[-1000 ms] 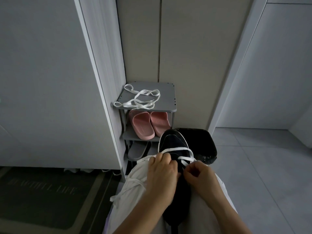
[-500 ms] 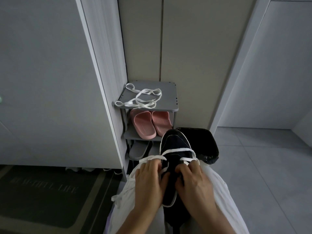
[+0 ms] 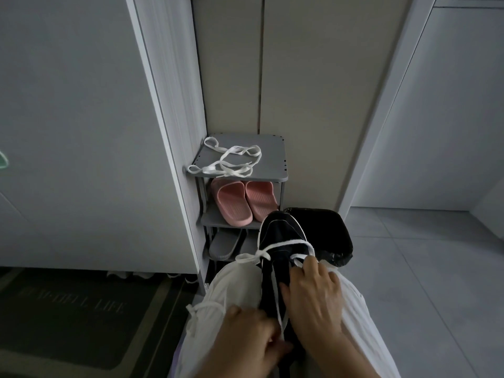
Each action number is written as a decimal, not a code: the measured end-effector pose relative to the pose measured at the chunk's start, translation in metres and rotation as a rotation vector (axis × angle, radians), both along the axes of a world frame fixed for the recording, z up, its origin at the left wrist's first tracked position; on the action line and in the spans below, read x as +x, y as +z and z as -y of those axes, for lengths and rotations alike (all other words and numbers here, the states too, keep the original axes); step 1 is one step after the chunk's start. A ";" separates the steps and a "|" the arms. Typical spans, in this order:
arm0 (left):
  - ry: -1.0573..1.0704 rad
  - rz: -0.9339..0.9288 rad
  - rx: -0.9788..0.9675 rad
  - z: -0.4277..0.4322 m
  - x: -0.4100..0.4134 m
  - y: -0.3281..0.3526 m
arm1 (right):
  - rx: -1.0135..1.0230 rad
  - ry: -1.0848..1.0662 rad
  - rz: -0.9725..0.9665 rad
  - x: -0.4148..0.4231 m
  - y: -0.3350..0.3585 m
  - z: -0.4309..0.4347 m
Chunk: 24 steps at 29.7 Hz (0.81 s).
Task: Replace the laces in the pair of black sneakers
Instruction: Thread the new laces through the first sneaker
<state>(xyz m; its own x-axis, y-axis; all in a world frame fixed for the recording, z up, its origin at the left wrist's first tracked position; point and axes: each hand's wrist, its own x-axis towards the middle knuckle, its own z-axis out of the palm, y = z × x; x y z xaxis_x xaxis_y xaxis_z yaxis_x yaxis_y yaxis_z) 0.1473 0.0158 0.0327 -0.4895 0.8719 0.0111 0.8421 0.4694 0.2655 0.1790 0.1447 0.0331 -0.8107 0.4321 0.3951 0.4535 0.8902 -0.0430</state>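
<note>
Black white-trimmed sneaker [image 3: 281, 236] braced on your lap [image 3: 237, 290]. Right hand [image 3: 313, 298] fingers [image 3: 317, 271] clasp its upper, steadying it; left hand [image 3: 245, 342] fingers [image 3: 272, 347], by its heel, pinch the flat white lace [image 3: 286, 242] taut.

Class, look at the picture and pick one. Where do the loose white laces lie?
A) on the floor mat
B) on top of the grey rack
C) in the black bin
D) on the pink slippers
B: the loose laces lie spread on the top shelf of the rack, one shelf above the slippers.
</note>
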 end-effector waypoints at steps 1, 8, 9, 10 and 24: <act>0.113 -0.038 0.067 -0.002 -0.004 0.003 | 0.014 0.007 0.006 0.000 -0.002 0.000; 0.314 -0.343 0.248 -0.040 -0.017 -0.006 | 0.041 -0.015 -0.021 0.010 -0.006 -0.004; 0.341 -0.393 0.224 -0.045 -0.017 -0.006 | 0.033 -0.021 0.000 0.008 -0.004 -0.005; 0.361 -0.450 0.210 -0.048 -0.018 -0.007 | 0.020 -0.027 0.018 0.006 -0.002 -0.007; 0.461 -0.366 0.348 -0.043 -0.029 -0.025 | -0.216 0.178 0.159 0.019 0.025 -0.016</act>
